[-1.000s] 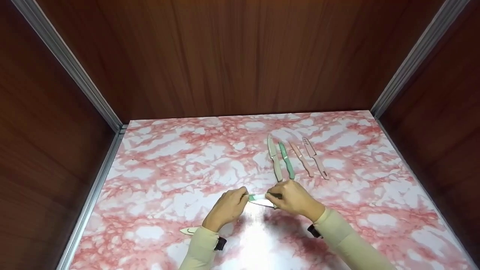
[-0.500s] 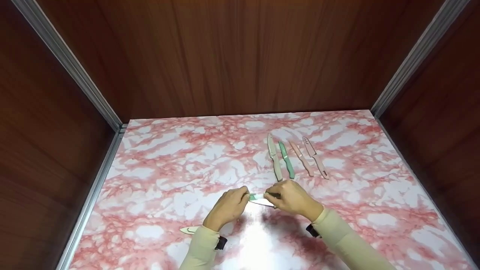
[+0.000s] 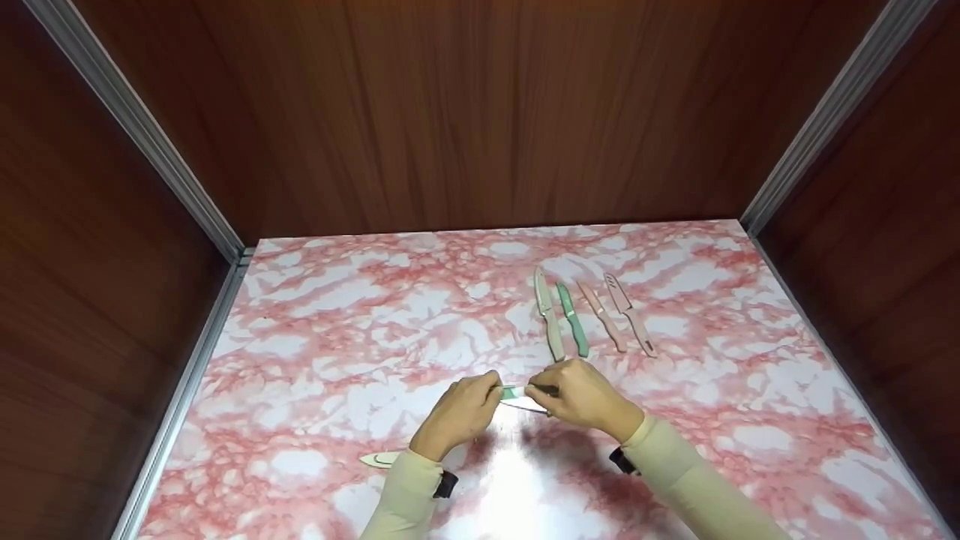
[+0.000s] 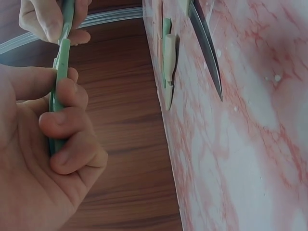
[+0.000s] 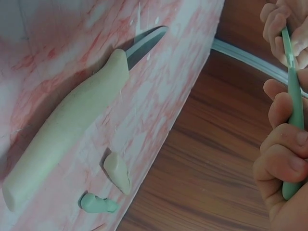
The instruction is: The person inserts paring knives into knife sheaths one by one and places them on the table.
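Observation:
My left hand pinches a green blade sheath between thumb and fingers. Opposite it, my right hand grips the green handle of a knife. The sheath lies over the knife's blade, and a short pale stretch of blade shows between the two hands in the head view. Below them on the table lies a cream-handled knife with its blade bare; in the head view my right hand hides its handle. A cream sheath lies by my left wrist, partly covered by the sleeve.
Several sheathed knives lie in a row beyond my right hand: a cream knife, a green knife, a pink knife and a broader pinkish one. Dark wood panels surround the pink marbled table.
My hands have come slightly closer together, the left moving a little right and the right a little left. Less pale blade shows between them. The things on the table have stayed put.

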The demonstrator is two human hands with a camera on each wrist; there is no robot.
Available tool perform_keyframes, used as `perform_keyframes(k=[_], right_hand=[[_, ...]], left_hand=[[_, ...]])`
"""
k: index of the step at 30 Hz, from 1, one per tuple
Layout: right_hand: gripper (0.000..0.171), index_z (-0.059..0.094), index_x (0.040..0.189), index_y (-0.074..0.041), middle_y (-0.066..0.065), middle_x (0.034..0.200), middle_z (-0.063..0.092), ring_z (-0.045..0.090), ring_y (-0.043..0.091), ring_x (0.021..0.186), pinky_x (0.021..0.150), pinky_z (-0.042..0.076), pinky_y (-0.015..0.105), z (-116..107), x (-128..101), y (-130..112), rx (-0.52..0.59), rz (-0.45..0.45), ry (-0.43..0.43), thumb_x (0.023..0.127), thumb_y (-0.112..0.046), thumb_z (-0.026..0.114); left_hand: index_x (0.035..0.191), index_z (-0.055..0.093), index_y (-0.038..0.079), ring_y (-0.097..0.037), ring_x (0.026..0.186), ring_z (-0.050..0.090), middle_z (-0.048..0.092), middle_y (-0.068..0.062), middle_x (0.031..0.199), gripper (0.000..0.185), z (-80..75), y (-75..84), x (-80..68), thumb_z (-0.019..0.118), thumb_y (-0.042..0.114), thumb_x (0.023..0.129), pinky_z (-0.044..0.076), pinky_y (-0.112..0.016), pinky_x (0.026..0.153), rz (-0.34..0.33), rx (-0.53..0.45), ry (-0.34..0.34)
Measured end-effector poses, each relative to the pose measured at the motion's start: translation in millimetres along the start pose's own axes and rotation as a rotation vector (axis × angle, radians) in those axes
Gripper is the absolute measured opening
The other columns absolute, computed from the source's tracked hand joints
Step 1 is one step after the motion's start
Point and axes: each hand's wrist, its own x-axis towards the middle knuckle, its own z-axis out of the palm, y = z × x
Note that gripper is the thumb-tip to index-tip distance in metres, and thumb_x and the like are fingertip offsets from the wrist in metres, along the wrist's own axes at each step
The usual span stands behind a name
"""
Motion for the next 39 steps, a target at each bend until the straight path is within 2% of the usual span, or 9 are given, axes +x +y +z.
perform_keyframes(k=[10, 16, 20, 27, 33, 36, 39], right_hand=[[0.026, 0.058, 0.062, -0.017, -0.013, 0.053, 0.039, 0.032, 0.0, 0.049, 0.049, 0.033, 0.021, 3.7, 1.9, -0.5, -0.024, -0.032, 0.011, 0.086, -0.016, 0.067], [0.029, 0.055, 0.059, -0.017, -0.013, 0.053, 0.037, 0.029, -0.002, 0.049, 0.046, 0.028, 0.017, 5.1, 3.6, -0.5, -0.02, -0.053, 0.026, 0.086, -0.015, 0.067], [0.034, 0.049, 0.057, -0.019, -0.013, 0.053, 0.034, 0.026, -0.002, 0.049, 0.046, 0.025, 0.016, 5.3, 4.5, -0.5, -0.006, -0.057, 0.032, 0.086, -0.014, 0.067], [0.029, 0.055, 0.06, -0.017, -0.013, 0.053, 0.036, 0.029, -0.002, 0.049, 0.045, 0.028, 0.016, 5.6, 4.1, -0.2, -0.003, -0.053, 0.017, 0.087, -0.015, 0.067], [0.03, 0.054, 0.06, -0.018, -0.013, 0.053, 0.036, 0.029, -0.002, 0.049, 0.046, 0.028, 0.016, 6.0, 5.5, 0.3, -0.011, -0.061, 0.015, 0.087, -0.015, 0.067], [0.027, 0.058, 0.063, -0.017, -0.012, 0.054, 0.041, 0.033, -0.001, 0.049, 0.047, 0.032, 0.017, 4.2, 5.9, 0.1, -0.013, -0.047, -0.016, 0.089, -0.018, 0.066], [0.02, 0.066, 0.072, -0.016, -0.012, 0.06, 0.052, 0.044, -0.002, 0.053, 0.05, 0.04, 0.02, 1.1, 5.3, 0.6, 0.01, -0.004, -0.069, 0.091, -0.023, 0.064]], left_hand=[[0.08, 0.047, 0.016, -0.005, 0.054, 0.036, 0.039, 0.009, 0.065, 0.022, 2.6, -0.9, 2.0, 0.042, 0.018, 0.101, 0.032, -0.022, 0.051, 0.034, -0.025, 0.004], [0.079, 0.046, 0.016, -0.004, 0.055, 0.036, 0.038, 0.009, 0.065, 0.022, 2.5, -0.9, 2.5, 0.042, 0.018, 0.101, 0.032, -0.021, 0.051, 0.049, -0.004, 0.018], [0.079, 0.047, 0.016, -0.005, 0.055, 0.036, 0.039, 0.009, 0.065, 0.022, 2.6, -0.9, 2.9, 0.042, 0.018, 0.1, 0.032, -0.022, 0.051, 0.045, -0.005, 0.017], [0.081, 0.048, 0.017, -0.006, 0.057, 0.039, 0.042, 0.008, 0.067, 0.021, 3.2, -0.2, 3.9, 0.043, 0.02, 0.1, 0.035, -0.023, 0.052, 0.022, 0.011, 0.008], [0.081, 0.048, 0.017, -0.005, 0.056, 0.038, 0.041, 0.008, 0.067, 0.021, 3.6, -1.1, 3.9, 0.043, 0.019, 0.101, 0.034, -0.022, 0.051, 0.023, 0.01, 0.009], [0.081, 0.049, 0.017, -0.005, 0.054, 0.038, 0.041, 0.008, 0.066, 0.02, 3.5, -2.5, 3.9, 0.043, 0.019, 0.101, 0.034, -0.022, 0.05, 0.021, -0.016, 0.002], [0.083, 0.051, 0.017, -0.005, 0.052, 0.037, 0.042, 0.008, 0.066, 0.02, 2.1, -4.9, 3.3, 0.042, 0.02, 0.101, 0.033, -0.022, 0.049, 0.015, -0.066, -0.022]])
